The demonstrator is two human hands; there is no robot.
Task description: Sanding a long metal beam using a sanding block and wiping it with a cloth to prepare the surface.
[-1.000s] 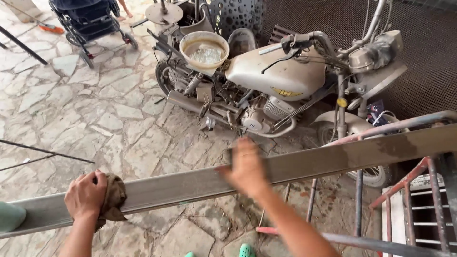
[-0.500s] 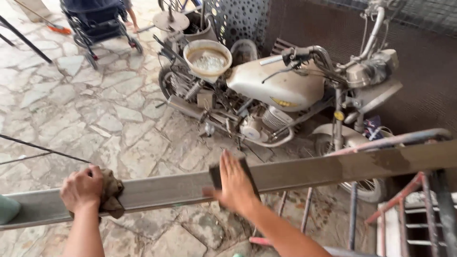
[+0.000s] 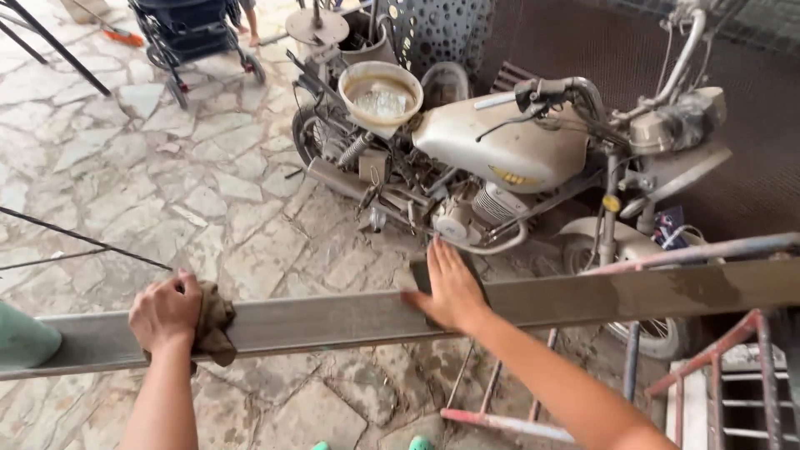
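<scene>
the long grey metal beam [image 3: 333,321] runs across the lower view from the left edge up to the right, passing under both hands. the right hand [image 3: 450,287] lies flat on its face near the middle, fingers held together and pointing up, pressing a dark pad [image 3: 419,273] whose edge shows at the left of the fingers; the beam continues on either side of the palm. the left hand [image 3: 165,312] is further left on the same beam, closed into a fist around a brown rag [image 3: 215,323] that it clamps against the beam's top edge, the cloth hanging down over the front face. just left of that hand a pale green rounded object [image 3: 23,337] touches the beam at the frame edge. under the beam at the right stands a rusty red metal frame [image 3: 717,367], and a thin pinkish bar [image 3: 692,252] runs just above the beam there. behind the beam a dusty cream motorcycle [image 3: 500,154] is parked on the stone paving [image 3: 125,167], with a bowl [image 3: 380,90] resting on its seat. a dark stroller [image 3: 196,33] stands at the far left top.
</scene>
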